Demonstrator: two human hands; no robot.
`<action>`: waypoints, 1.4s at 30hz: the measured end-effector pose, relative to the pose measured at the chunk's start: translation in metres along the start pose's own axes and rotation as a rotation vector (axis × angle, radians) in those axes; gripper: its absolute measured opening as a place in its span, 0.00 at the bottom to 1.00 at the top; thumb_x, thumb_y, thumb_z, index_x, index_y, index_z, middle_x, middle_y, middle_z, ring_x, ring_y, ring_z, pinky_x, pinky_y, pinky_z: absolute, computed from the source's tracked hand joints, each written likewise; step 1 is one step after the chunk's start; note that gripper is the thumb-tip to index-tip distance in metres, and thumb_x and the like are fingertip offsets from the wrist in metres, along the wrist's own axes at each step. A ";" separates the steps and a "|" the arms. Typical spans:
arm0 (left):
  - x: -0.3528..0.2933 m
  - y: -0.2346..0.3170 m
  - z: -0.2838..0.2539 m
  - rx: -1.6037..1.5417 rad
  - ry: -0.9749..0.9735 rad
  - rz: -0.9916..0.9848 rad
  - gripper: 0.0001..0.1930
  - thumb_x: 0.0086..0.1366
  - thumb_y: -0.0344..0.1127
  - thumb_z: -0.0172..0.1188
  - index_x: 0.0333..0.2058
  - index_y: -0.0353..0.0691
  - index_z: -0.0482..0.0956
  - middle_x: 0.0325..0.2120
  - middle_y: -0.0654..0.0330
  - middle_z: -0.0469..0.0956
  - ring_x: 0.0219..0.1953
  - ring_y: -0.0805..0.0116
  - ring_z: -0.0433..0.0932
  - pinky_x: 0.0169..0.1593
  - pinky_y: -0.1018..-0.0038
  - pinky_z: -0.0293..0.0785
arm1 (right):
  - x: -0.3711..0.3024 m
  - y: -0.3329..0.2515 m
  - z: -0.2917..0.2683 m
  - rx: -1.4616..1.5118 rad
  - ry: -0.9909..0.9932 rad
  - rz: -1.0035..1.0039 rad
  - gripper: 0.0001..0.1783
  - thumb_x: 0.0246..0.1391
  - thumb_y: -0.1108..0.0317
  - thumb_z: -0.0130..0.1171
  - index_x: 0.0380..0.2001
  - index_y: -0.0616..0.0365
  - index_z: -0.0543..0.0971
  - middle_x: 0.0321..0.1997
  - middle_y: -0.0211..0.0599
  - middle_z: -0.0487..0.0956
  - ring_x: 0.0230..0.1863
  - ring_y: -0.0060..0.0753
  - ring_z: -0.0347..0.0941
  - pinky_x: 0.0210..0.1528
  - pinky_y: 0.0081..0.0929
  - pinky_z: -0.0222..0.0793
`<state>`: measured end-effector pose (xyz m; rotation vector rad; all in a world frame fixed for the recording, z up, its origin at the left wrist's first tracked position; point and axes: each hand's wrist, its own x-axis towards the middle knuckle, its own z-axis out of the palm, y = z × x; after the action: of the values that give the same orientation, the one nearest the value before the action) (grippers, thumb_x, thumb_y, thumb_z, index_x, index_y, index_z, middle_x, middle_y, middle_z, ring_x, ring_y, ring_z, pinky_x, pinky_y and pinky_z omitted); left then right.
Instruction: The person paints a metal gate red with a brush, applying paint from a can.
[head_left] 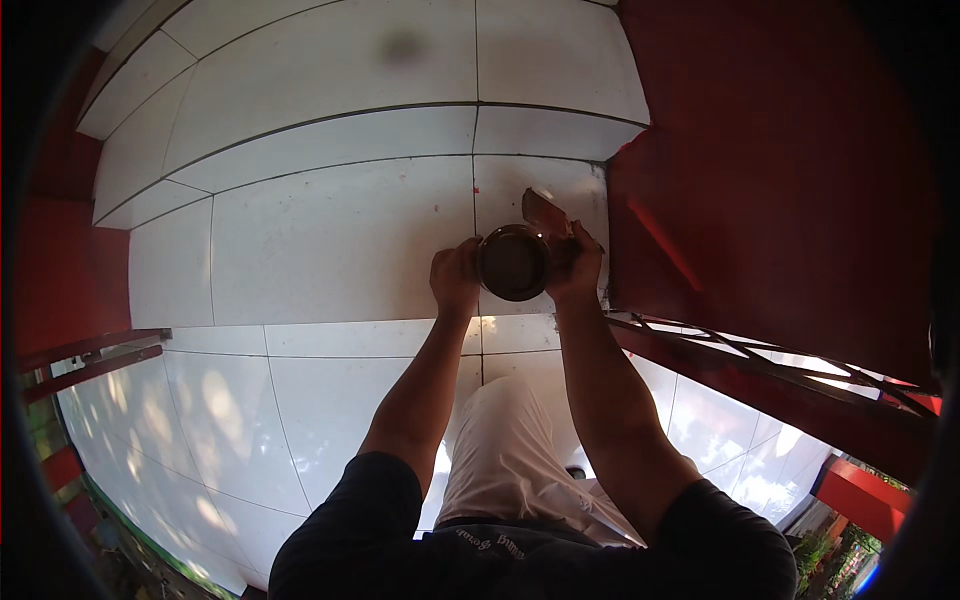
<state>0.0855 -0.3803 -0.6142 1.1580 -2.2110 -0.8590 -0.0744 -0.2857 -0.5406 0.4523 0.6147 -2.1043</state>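
A round dark bowl-like vessel (514, 264) with a shiny rim is between my hands, above the white tiled step. My left hand (457, 276) is closed on its left side. On its right side my right hand (577, 264) is closed against the wall of the vessel, its fingers partly in shadow. A flat reddish-brown piece (545, 212) with a pale end juts out past the far right of the rim, close to my right fingertips. Whether it is part of the vessel or held apart from it, I cannot tell. The vessel's inside is too dark to make out.
White tiled steps (330, 235) rise away from me. A dark red wall (760, 180) stands at the right, with a red railing (780, 375) running out below it. Another red railing (95, 350) is at the left. My white-trousered knee (505, 430) is bent beneath my arms.
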 end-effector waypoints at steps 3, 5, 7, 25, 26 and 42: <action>-0.002 0.013 0.010 0.020 0.052 0.007 0.12 0.69 0.38 0.53 0.41 0.45 0.84 0.32 0.55 0.83 0.37 0.54 0.79 0.46 0.60 0.75 | 0.009 -0.021 -0.015 0.000 -0.036 0.075 0.09 0.61 0.62 0.57 0.39 0.55 0.79 0.40 0.35 0.84 0.36 0.31 0.82 0.37 0.29 0.80; -0.003 0.018 0.012 -0.039 0.152 0.023 0.11 0.69 0.36 0.54 0.42 0.44 0.84 0.34 0.55 0.83 0.38 0.53 0.79 0.46 0.60 0.74 | 0.013 -0.035 -0.024 0.005 -0.063 0.064 0.08 0.61 0.63 0.58 0.39 0.55 0.78 0.40 0.35 0.84 0.36 0.31 0.82 0.37 0.27 0.79; -0.001 0.018 0.011 -0.081 0.176 0.008 0.11 0.68 0.33 0.55 0.45 0.42 0.83 0.37 0.55 0.83 0.40 0.53 0.79 0.49 0.60 0.74 | 0.013 -0.041 -0.027 0.011 -0.104 0.053 0.08 0.60 0.64 0.59 0.39 0.55 0.78 0.40 0.35 0.84 0.36 0.30 0.82 0.37 0.25 0.79; -0.023 -0.006 -0.030 0.636 0.090 0.021 0.38 0.67 0.59 0.53 0.69 0.47 0.56 0.69 0.47 0.52 0.71 0.38 0.49 0.66 0.34 0.49 | -0.261 -0.039 -0.042 0.078 -0.212 0.039 0.08 0.61 0.63 0.57 0.39 0.54 0.76 0.47 0.40 0.81 0.50 0.36 0.78 0.55 0.35 0.71; -0.020 -0.007 -0.029 0.647 0.098 0.051 0.37 0.68 0.59 0.52 0.69 0.48 0.56 0.69 0.48 0.52 0.71 0.38 0.48 0.66 0.34 0.50 | -0.277 -0.056 -0.051 0.061 -0.083 -0.056 0.09 0.62 0.63 0.56 0.40 0.56 0.76 0.47 0.40 0.81 0.48 0.36 0.79 0.53 0.34 0.73; -0.023 -0.008 -0.015 0.677 -0.020 0.084 0.33 0.72 0.56 0.46 0.69 0.48 0.53 0.66 0.60 0.63 0.67 0.51 0.60 0.60 0.27 0.54 | -0.150 -0.155 -0.242 -0.992 0.567 -0.686 0.12 0.55 0.64 0.65 0.32 0.64 0.83 0.26 0.33 0.82 0.28 0.24 0.78 0.34 0.26 0.74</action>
<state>0.1111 -0.3689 -0.6129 1.3217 -2.6317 -0.0637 -0.0976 0.0284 -0.6184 0.2557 2.2449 -1.9067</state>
